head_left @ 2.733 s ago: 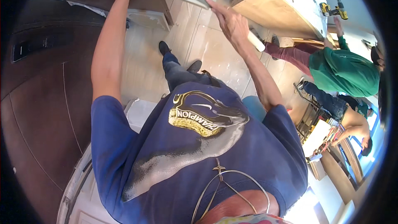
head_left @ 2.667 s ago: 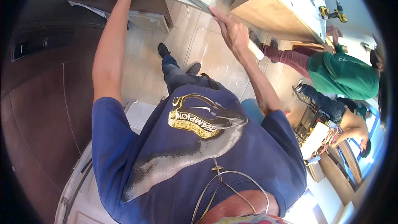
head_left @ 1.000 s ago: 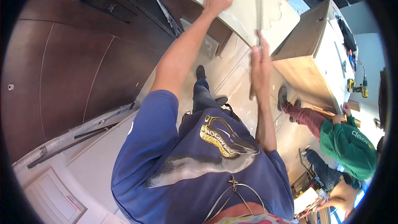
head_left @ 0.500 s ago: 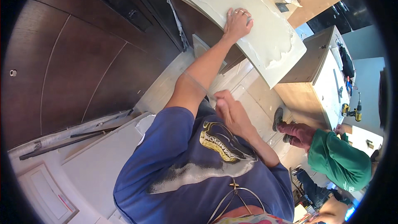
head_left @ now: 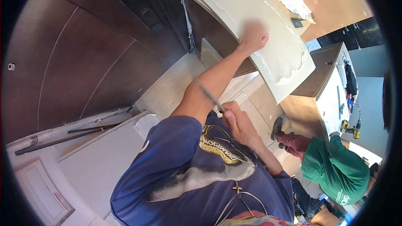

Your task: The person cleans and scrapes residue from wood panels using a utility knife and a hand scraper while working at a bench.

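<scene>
Right hand [head_left: 240,122]: fingers are closing round one end of a long, thin, grey flat tool [head_left: 209,95]. Grip is looking firm. Tool is angling up-left from the fist, crossing in front of the bare left forearm [head_left: 224,75] near the elbow in this view, well apart from the board. Only its narrow profile is showing; the handle end is staying hidden in the hand.

Left hand [head_left: 253,37]: reaching out over a large, pale cream, rectangular board [head_left: 234,10]. Fingers are blurring; can't tell whether they're holding anything, or whether they're touching the surface.

Board is lying on a dark brown cabinet [head_left: 209,25], near corner sticking out over the pale tan floor [head_left: 255,94]. Ragged white paste [head_left: 289,76] is running along its edges; the middle is looking smoother.

Beyond the board's right edge, a crumpled white sheet [head_left: 295,2] and a small dark flat piece [head_left: 297,23] are lying close by. A dark brown panelled door [head_left: 79,54] is filling the left side. On the right, a co-worker in a green top [head_left: 333,171] is standing beside a plywood-sided cabinet [head_left: 303,117], a yellow-and-black drill [head_left: 356,129] sitting near them.
</scene>
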`<act>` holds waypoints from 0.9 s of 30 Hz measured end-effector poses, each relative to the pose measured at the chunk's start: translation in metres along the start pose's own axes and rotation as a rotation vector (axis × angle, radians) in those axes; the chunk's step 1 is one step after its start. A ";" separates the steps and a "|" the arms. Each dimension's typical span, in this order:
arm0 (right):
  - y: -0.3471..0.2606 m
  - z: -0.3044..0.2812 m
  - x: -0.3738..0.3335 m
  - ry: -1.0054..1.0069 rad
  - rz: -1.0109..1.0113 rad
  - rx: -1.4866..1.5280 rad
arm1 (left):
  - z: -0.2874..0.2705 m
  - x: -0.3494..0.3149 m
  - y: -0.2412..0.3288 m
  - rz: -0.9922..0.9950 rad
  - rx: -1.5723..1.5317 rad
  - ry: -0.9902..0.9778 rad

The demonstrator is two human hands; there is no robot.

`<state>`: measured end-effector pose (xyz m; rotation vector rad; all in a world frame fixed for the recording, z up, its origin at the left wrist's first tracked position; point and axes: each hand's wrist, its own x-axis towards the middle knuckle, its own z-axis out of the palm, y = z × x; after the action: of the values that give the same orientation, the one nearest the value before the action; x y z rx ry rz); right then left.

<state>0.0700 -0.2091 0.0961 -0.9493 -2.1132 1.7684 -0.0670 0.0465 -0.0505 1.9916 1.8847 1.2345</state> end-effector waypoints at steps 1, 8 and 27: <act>-0.001 0.001 -0.001 -0.089 -0.055 0.028 | 0.001 -0.001 -0.002 0.004 0.014 0.017; 0.001 0.001 0.018 -0.047 -0.089 0.020 | 0.002 -0.001 -0.001 0.005 0.011 0.000; -0.017 -0.065 0.083 0.548 -0.079 0.219 | -0.090 -0.038 -0.085 0.238 0.240 -0.176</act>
<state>0.0368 -0.1087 0.1095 -1.1124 -1.5603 1.4486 -0.1844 -0.0079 -0.0601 2.4190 1.8259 0.8762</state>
